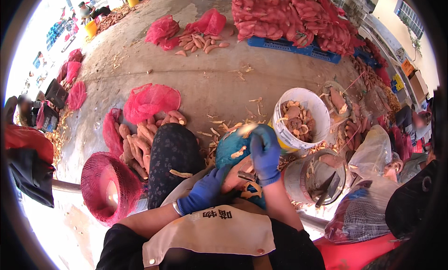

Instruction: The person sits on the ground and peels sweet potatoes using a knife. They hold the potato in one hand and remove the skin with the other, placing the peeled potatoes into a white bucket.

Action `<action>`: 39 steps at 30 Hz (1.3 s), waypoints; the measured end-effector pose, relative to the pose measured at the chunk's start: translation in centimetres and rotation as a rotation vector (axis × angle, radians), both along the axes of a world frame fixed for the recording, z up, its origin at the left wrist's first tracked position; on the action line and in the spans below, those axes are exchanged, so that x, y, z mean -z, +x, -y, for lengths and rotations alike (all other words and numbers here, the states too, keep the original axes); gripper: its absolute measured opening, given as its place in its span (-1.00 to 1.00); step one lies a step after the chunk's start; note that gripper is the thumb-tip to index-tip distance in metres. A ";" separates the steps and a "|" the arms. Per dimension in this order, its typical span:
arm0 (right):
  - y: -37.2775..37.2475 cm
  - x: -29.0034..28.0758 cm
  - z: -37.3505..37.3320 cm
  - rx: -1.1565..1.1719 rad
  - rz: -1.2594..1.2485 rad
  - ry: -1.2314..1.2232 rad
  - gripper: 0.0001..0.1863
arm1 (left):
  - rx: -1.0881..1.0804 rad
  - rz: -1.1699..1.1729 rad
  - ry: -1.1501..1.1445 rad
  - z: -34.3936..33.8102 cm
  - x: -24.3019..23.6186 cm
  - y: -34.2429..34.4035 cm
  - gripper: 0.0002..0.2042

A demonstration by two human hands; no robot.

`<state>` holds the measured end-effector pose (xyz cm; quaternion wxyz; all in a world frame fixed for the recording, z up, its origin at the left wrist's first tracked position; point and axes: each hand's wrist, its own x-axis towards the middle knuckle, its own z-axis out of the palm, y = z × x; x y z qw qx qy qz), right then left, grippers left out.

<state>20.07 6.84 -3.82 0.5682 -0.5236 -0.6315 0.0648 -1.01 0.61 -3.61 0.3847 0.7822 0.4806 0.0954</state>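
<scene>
My left hand point(203, 191), in a blue glove, is closed around a sweet potato point(232, 177) held over my lap. Part of its surface is peeled to pale orange. My right hand point(265, 153), also gloved in blue, is curled above the root's far end. A small peeling tool with a metal head point(247, 176) juts from below the right hand against the sweet potato; its handle is hidden. Beneath the hands is a teal covering point(227, 151) with strips of peel on it. A pale strip near the right fingers is blurred.
To the right stands a white bucket point(278, 125) holding sweet potato pieces, with a grey bucket point(295, 183) nearer, a knife point(328, 190) across it. Unpeeled sweet potatoes point(138, 146) and a red mesh-lined tub point(100, 195) are left. Stacked red sacks point(275, 18) sit on a blue pallet point(294, 47).
</scene>
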 end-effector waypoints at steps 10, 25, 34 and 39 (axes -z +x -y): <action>1.6 2.8 0.4 0.100 -0.206 -0.185 -0.74 | 0.038 -0.227 0.390 1.2 1.5 -0.2 -0.40; -0.8 0.8 0.5 0.013 -0.085 -0.310 -0.73 | 0.178 0.021 0.123 0.2 1.5 -1.0 -0.27; 1.2 4.0 -0.2 0.036 -0.186 -0.192 -0.68 | 0.067 -0.219 0.424 1.3 0.4 -0.5 -0.45; 2.5 3.2 -2.9 0.360 0.094 -0.327 -0.71 | 0.119 -0.058 0.050 1.1 -1.4 -0.8 -0.41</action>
